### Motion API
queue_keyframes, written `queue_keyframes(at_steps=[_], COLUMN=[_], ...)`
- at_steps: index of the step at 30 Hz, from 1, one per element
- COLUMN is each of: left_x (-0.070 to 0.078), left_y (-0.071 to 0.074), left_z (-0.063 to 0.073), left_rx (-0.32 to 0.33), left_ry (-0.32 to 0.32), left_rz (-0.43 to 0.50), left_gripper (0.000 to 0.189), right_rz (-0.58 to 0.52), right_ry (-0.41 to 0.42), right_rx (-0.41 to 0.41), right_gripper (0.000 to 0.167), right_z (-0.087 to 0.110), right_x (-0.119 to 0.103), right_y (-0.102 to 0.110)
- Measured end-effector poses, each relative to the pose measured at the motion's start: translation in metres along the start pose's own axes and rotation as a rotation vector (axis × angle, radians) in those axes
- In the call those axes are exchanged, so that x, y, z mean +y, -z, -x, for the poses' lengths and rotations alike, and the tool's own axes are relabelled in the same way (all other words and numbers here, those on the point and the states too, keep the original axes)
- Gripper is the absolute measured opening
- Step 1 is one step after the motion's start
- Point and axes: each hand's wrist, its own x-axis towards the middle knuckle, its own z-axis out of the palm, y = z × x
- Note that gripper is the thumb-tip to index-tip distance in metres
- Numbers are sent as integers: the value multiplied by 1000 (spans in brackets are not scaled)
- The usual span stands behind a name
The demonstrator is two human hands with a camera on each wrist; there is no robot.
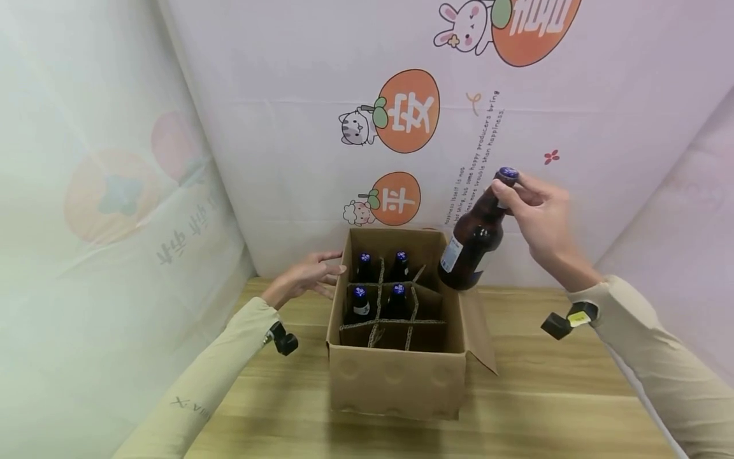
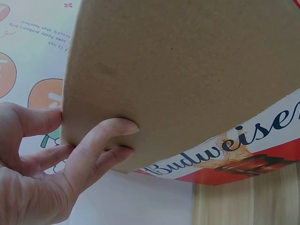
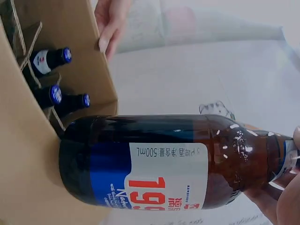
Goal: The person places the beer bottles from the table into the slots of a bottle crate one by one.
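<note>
My right hand (image 1: 545, 220) grips a brown beer bottle (image 1: 471, 245) by its neck, up by the blue cap. The bottle tilts over the right rim of a cardboard box (image 1: 395, 376), its base lower left. A blue and white label (image 3: 168, 173) shows in the right wrist view. Fingers of my left hand (image 1: 306, 277) press against the box's left outer side near the back corner, fairly straight. Several capped bottles (image 1: 361, 301) stand upright in the box's left and middle compartments, mostly hidden below their necks.
Cardboard dividers (image 1: 395, 323) split the box into cells; the front row and right column show no bottles. An opened flap (image 1: 480, 331) sticks out at the right. The box stands on a wood-grain table (image 1: 550, 382), before a printed cloth backdrop (image 1: 298, 127).
</note>
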Motion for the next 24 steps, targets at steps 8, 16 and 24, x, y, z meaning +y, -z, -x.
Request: queue_keyframes(at_steps=[8,16,24], left_x=[2,4,1], left_y=[1,3,3], left_z=[1,0,-1], left_rx=[-2,-3,-6], left_ry=[-1,3,2], left_rz=[-6,8,11], left_gripper=[70,70,70], right_rz=[-39,6,82], right_ry=[14,-57,-249], right_rx=[-73,-170,-263], right_gripper=[28,33,51], right_z=[1,10,24], right_x=[-3,-6,-4], right_y=[-25,-45,-67])
